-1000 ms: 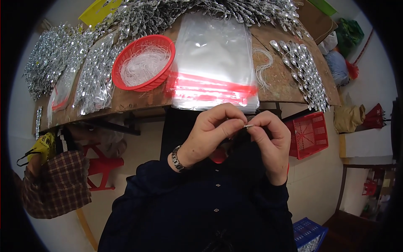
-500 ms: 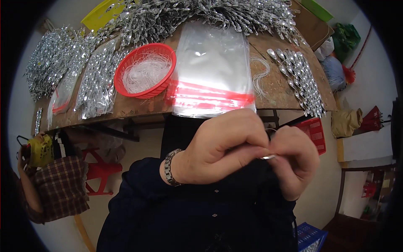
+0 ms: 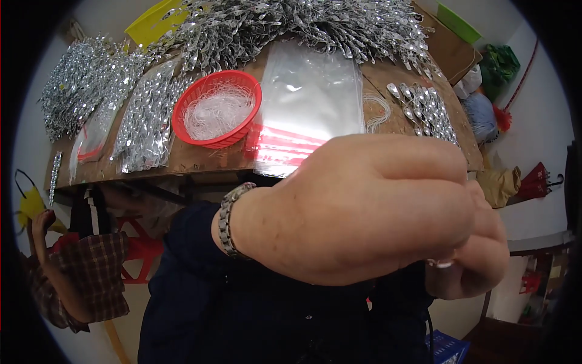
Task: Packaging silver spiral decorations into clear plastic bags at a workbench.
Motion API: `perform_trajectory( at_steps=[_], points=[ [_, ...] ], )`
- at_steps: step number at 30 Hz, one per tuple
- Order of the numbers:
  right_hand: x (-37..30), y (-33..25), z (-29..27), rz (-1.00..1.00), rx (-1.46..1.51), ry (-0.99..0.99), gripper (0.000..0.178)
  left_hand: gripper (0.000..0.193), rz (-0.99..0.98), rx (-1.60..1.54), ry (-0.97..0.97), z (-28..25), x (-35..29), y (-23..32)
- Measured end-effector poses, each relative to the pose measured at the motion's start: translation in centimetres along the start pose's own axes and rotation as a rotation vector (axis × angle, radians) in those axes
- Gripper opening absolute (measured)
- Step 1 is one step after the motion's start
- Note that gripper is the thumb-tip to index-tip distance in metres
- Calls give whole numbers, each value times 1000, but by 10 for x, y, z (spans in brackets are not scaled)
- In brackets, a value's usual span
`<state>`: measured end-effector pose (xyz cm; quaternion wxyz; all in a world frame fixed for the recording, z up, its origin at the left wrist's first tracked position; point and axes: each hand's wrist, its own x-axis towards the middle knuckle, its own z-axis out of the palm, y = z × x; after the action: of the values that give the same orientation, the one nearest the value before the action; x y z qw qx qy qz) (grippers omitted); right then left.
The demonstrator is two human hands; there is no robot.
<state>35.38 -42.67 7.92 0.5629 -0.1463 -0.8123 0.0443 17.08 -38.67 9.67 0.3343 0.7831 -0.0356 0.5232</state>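
Small silvery piece (image 3: 444, 265): holding it up in front of the body, right of centre, pinching it with the bunched fingers of the right hand (image 3: 482, 255). Curling the fingers of the left hand (image 3: 357, 206) just beside it, hiding those fingertips behind the back of the hand and leaving their exact grip impossible to tell. Wearing a metal-link band (image 3: 225, 221) on the left wrist. Facing a brown table (image 3: 194, 160) bearing a stack of clear bags (image 3: 312, 97) with red bands, a red basket (image 3: 225, 140) of white threads (image 3: 217, 112) to their left, twisted silvery strands (image 3: 424, 112) to their right, and heaped silvery strips (image 3: 303, 27) beyond. Having another person (image 3: 91, 273) in a checked shirt at lower left.
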Motion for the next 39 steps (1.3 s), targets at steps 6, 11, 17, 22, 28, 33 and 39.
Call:
perform_trajectory(
  at_steps=[6, 11, 17, 22, 28, 33, 39],
  points=[
    [7, 4, -5, 143, 86, 19, 17, 11, 46, 42, 12, -9, 7, -21],
    [19, 12, 0, 141, 147, 207, 16, 7, 23, -93, 85, -7, 29, -33],
    [18, 34, 5, 13, 35, 369, 14, 7, 75, -14, 38, -16, 47, -44],
    [-19, 64, 21, 59, -172, 272, 18, 11, 115, 416, -61, -27, 15, -59],
    [-75, 97, 59, 147, -369, 16, 23, 8, -226, 452, -113, -29, -70, -96],
    [-105, 95, 75, 291, -448, -183, 21, 6, -428, 430, -53, -16, -119, -113],
    [-118, 77, 71, 587, -379, -272, 28, 8, -896, 128, 308, -12, -145, -129]
  ],
)
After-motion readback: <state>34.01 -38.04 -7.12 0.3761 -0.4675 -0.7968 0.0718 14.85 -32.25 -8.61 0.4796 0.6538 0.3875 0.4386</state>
